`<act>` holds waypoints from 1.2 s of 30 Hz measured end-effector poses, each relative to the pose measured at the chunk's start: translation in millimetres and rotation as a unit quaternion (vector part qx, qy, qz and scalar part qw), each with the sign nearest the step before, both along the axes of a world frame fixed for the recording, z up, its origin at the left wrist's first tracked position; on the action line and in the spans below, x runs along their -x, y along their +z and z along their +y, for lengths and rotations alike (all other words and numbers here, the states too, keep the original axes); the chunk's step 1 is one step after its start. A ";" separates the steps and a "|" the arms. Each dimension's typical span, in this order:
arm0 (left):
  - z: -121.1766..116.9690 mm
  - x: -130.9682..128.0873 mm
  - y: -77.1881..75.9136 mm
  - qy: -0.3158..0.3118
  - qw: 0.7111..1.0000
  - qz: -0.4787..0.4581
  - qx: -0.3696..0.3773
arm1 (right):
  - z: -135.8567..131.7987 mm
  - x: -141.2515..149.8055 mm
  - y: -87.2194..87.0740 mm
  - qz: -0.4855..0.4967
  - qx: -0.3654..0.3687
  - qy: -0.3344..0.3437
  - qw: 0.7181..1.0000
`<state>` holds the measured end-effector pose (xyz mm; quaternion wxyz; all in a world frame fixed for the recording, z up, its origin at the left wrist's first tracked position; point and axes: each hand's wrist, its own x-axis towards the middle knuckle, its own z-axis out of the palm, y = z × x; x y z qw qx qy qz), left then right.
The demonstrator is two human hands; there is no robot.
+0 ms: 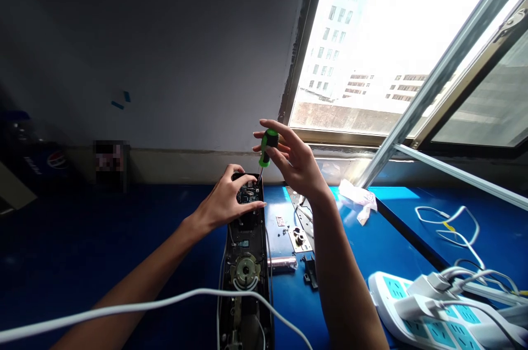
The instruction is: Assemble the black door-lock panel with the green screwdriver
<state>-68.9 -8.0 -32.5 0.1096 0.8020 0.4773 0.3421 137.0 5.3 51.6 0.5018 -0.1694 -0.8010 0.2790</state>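
My right hand (pixel 295 163) grips a green-and-black screwdriver (pixel 264 156), held tilted with its shaft pointing down. The tip meets the top right corner of a long black device housing (pixel 264 251), close to a circuit board (pixel 247 195); whether it sits in a screw is too small to tell. Across the housing's upper end lies my left hand (pixel 229 196), its fingers bent over the top and its thumb reaching the right edge. That hand covers part of the board. Lower in the open housing is a round metal mechanism (pixel 246 270).
Right of the housing lie a metal plate (pixel 300 239), small screws (pixel 282 232), a pink cylinder (pixel 282 264) and a black bracket (pixel 310 272). A white cable (pixel 190 293) crosses in front. A power strip (pixel 388 289) is at lower right, a Pepsi bottle (pixel 47 165) at left.
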 end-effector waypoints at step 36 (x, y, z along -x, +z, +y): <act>6.5 2.7 -3.1 0.019 0.999 0.015 -0.043 | -4.8 -38.0 11.1 -0.055 0.024 -0.105 0.993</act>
